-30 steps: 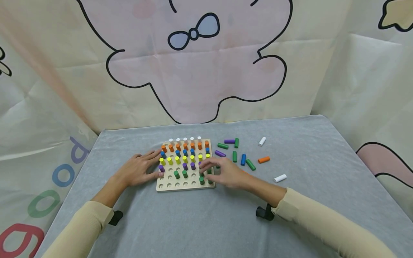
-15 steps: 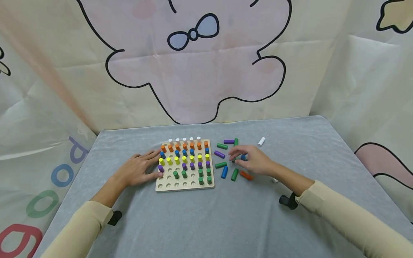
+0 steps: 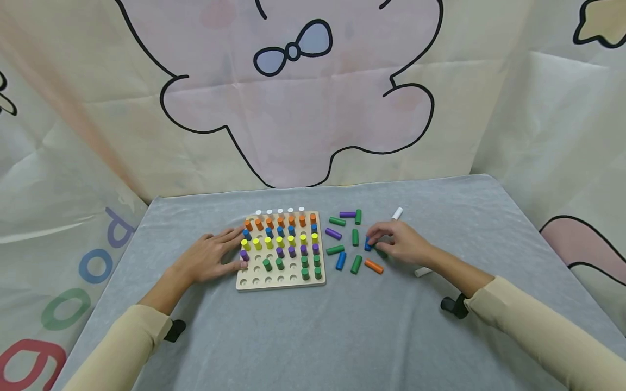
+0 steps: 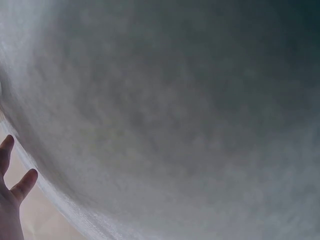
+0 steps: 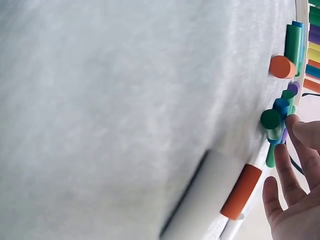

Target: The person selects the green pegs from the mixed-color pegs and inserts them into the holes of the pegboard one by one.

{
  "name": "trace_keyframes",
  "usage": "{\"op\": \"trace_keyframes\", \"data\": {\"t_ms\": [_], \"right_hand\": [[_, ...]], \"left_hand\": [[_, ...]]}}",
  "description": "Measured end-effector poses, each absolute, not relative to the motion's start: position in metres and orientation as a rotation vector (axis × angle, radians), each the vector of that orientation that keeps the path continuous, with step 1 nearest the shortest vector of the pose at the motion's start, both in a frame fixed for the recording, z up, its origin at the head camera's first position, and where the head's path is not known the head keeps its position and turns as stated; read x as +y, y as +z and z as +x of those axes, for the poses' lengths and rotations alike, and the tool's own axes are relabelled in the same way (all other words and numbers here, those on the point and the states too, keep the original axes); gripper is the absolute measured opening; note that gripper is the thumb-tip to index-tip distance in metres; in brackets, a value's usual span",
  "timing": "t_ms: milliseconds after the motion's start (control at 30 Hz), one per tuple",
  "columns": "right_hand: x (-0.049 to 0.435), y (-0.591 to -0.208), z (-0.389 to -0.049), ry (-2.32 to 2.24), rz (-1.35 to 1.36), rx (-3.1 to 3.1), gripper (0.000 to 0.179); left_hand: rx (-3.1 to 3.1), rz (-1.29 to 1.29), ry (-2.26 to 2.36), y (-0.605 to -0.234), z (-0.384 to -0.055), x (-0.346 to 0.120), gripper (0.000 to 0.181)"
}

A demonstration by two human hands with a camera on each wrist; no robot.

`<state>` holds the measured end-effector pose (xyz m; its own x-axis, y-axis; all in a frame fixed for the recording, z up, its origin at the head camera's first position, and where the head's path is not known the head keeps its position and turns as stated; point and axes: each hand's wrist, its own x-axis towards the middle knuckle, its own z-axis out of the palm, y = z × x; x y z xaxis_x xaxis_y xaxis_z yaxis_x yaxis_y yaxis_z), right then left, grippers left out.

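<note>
A wooden pegboard [image 3: 281, 283] with upright coloured pegs lies on the table. My left hand [image 3: 210, 256] rests at its left edge, fingers spread, thumb on the edge by a purple peg. In the left wrist view only a few fingertips [image 4: 25, 185] show at the lower left. Right of the board, my right hand [image 3: 403, 243] is down at the table, thumb and index finger pinching a blue peg [image 3: 367, 244]. A green peg [image 5: 271, 119] lies beside it, mostly covered by the hand in the head view. The right hand's other fingers are loosely extended in the right wrist view.
Several loose pegs lie between board and right hand: green [image 3: 355, 237], purple [image 3: 333, 233], blue [image 3: 340, 261] and orange [image 3: 374, 266]. White pegs [image 3: 398, 213] lie behind and beneath the right forearm. A grey cloth [image 3: 274, 342] covers the table; printed curtains stand around it.
My right hand has left the board's front right corner and moved right to the loose pegs, then slightly farther to the blue peg. The left hand has stayed put.
</note>
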<state>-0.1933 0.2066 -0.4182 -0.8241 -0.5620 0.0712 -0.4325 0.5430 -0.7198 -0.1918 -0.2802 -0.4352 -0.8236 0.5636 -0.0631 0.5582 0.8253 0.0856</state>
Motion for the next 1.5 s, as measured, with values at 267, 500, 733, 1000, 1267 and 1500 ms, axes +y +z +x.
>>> {"op": "trace_keyframes", "data": {"t_ms": [267,500,733,1000,1267,1500], "right_hand": [[0.209,-0.419,-0.194,-1.13,-0.802,2.602,0.023],[0.211,-0.419,-0.195,-1.098,-0.79,2.626,0.025],[0.212,-0.421,-0.196,-1.066,-0.787,2.648,0.028],[0.214,-0.423,-0.197,-1.048,-0.742,2.656,0.031],[0.216,-0.426,-0.2,-0.992,-0.743,2.685,0.032],[0.217,-0.426,-0.201,-0.958,-0.746,2.695,0.033]], "left_hand": [[2.923,0.92,0.11,-0.435,-0.192,-0.281,0.085],[2.921,0.918,0.114,-0.434,-0.191,-0.28,0.086],[2.923,0.905,0.103,-0.435,-0.192,-0.281,0.087],[2.915,0.895,0.102,-0.434,-0.191,-0.28,0.086],[2.921,0.908,0.094,-0.434,-0.192,-0.281,0.086],[2.914,0.909,0.092,-0.434,-0.192,-0.281,0.086]]}}
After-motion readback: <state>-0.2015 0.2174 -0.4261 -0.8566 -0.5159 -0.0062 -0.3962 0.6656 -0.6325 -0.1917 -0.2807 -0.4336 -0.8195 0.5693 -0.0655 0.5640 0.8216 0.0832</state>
